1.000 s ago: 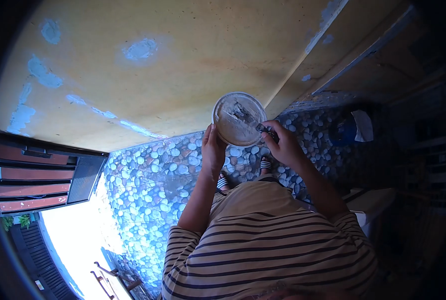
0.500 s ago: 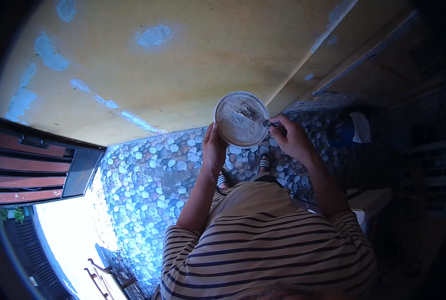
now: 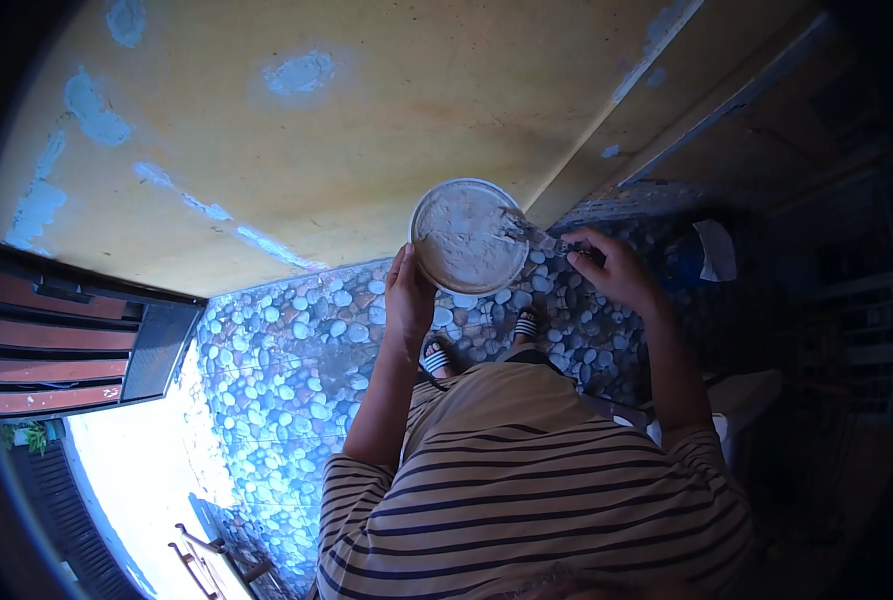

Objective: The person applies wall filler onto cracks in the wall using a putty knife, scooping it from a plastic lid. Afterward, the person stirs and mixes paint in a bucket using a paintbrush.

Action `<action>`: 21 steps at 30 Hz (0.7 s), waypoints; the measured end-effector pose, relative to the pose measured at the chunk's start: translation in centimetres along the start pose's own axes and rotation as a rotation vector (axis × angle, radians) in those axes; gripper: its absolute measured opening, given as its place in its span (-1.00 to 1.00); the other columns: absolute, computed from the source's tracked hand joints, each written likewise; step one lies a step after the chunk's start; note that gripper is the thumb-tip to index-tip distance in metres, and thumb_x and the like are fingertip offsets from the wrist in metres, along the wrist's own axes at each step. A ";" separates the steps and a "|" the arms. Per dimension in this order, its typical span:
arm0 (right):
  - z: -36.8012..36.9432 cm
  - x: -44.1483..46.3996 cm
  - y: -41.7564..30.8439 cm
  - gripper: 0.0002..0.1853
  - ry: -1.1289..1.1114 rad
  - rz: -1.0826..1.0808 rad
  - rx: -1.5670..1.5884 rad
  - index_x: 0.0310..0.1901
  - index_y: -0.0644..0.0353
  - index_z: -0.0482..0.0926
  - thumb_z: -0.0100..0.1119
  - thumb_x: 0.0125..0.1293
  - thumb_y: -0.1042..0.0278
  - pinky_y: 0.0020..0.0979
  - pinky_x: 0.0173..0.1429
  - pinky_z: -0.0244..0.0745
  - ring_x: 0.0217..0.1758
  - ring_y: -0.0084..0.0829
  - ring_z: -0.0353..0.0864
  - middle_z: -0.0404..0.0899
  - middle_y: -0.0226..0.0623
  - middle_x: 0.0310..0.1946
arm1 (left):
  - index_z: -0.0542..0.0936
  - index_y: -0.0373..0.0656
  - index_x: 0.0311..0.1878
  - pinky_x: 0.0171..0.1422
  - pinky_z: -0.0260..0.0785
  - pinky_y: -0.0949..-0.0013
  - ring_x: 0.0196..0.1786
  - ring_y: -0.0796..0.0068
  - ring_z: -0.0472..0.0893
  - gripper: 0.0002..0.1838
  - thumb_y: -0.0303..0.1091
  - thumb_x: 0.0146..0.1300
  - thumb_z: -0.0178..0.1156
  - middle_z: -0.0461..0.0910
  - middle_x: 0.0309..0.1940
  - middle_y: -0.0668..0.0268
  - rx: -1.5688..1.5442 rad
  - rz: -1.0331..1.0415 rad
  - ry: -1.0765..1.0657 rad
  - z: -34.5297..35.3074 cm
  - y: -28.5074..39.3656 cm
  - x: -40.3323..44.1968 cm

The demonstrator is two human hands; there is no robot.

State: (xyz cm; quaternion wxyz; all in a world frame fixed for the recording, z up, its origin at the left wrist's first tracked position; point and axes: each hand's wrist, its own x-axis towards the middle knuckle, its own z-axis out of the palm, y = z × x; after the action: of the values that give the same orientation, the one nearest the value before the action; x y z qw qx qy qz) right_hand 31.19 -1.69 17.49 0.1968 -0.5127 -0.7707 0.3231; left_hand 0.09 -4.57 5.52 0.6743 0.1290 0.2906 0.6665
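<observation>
My left hand (image 3: 409, 300) grips the left side of a round tub (image 3: 414, 226), holding it up in front of the wall. Greyish-white putty (image 3: 462, 240) fills the tub, its surface rough and ridged. The fingers of my right hand (image 3: 607, 266) are closed around the dark handle of a putty knife (image 3: 545, 240). A lump of putty sits on its blade, which lies over the tub's right rim. Whether the lump still touches the putty in the tub, I cannot tell.
A yellowish wall (image 3: 367, 140) with pale filler patches (image 3: 300, 73) rises ahead. Pebble-patterned floor (image 3: 297, 330) lies below, with my sandalled feet (image 3: 437, 355) on it. A red-and-black gate (image 3: 62, 340) stands at left, a dark blue bucket (image 3: 682, 255) at right.
My right hand has drawn the putty knife rightward, from over the middle of the tub to its rim, with putty on the blade. The tub has shifted slightly left.
</observation>
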 end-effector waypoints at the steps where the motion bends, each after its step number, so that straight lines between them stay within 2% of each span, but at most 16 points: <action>1: 0.2 0.4 -0.1 -0.70 0.009 -0.030 0.013 0.10 0.22 0.58 0.25 0.41 0.30 -0.35 0.09 0.51 0.05 -0.26 0.70 0.70 -0.13 -0.02 | 0.50 -0.33 0.20 0.24 0.49 0.36 0.13 0.44 0.62 -0.64 -0.23 0.60 -0.03 0.62 0.08 0.20 -0.012 -0.014 0.011 0.3 -0.1 0.1; 5: -0.2 1.9 0.0 -0.70 0.019 -0.168 0.016 0.09 0.23 0.58 0.26 0.39 0.32 -0.37 0.09 0.51 0.05 -0.31 0.69 0.71 -0.14 -0.02 | 0.52 -0.31 0.16 0.16 0.51 0.40 0.05 0.49 0.64 -0.66 -0.23 0.60 -0.02 0.64 -0.01 0.26 0.011 -0.052 0.000 1.4 0.1 0.2; 9: -2.3 2.2 0.3 -0.71 0.002 -0.103 0.001 0.08 0.24 0.59 0.26 0.39 0.33 -0.35 0.13 0.51 0.07 -0.31 0.69 0.71 -0.16 -0.02 | 0.52 -0.30 0.13 0.11 0.51 0.43 -0.01 0.54 0.64 -0.67 -0.22 0.60 -0.02 0.64 -0.04 0.28 0.048 -0.032 0.020 1.6 0.1 0.2; 11: -3.3 2.5 1.3 -0.71 -0.035 -0.125 -0.063 0.07 0.23 0.62 0.27 0.39 0.33 -0.35 0.15 0.52 0.08 -0.33 0.69 0.71 -0.18 -0.02 | 0.53 -0.30 0.13 0.08 0.51 0.46 -0.02 0.56 0.64 -0.67 -0.21 0.60 -0.02 0.64 -0.06 0.29 0.273 0.095 -0.061 1.3 0.3 0.2; 12: -3.5 2.7 1.5 -0.71 -0.039 -0.126 -0.064 0.07 0.23 0.62 0.27 0.39 0.33 -0.35 0.15 0.52 0.08 -0.33 0.69 0.71 -0.18 -0.02 | 0.53 -0.30 0.13 0.08 0.51 0.46 -0.02 0.56 0.64 -0.67 -0.21 0.60 -0.02 0.64 -0.06 0.29 0.272 0.096 -0.057 1.2 0.4 0.2; 14: -3.9 3.2 2.0 -0.71 -0.075 -0.118 -0.059 0.07 0.21 0.65 0.28 0.38 0.32 -0.35 0.15 0.52 0.08 -0.34 0.69 0.72 -0.21 -0.02 | 0.54 -0.31 0.12 0.03 0.51 0.48 -0.06 0.57 0.64 -0.66 -0.21 0.59 -0.01 0.65 -0.09 0.29 0.122 -0.049 0.021 1.3 0.8 0.4; 21: -4.8 5.8 3.8 -0.70 -0.201 -0.081 0.034 0.11 0.16 0.66 0.30 0.38 0.31 -0.35 0.18 0.52 0.07 -0.40 0.68 0.72 -0.26 -0.03 | 0.53 -0.34 0.15 -0.03 0.51 0.47 -0.12 0.59 0.63 -0.63 -0.21 0.59 -0.01 0.66 -0.11 0.30 0.252 -0.100 0.006 1.9 1.8 0.4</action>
State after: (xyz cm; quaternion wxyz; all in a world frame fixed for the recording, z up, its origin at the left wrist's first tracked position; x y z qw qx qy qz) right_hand 34.44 6.10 18.08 0.1401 -0.4428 -0.8011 0.3776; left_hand -0.33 -3.59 7.94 0.6841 0.1961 0.3803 0.5907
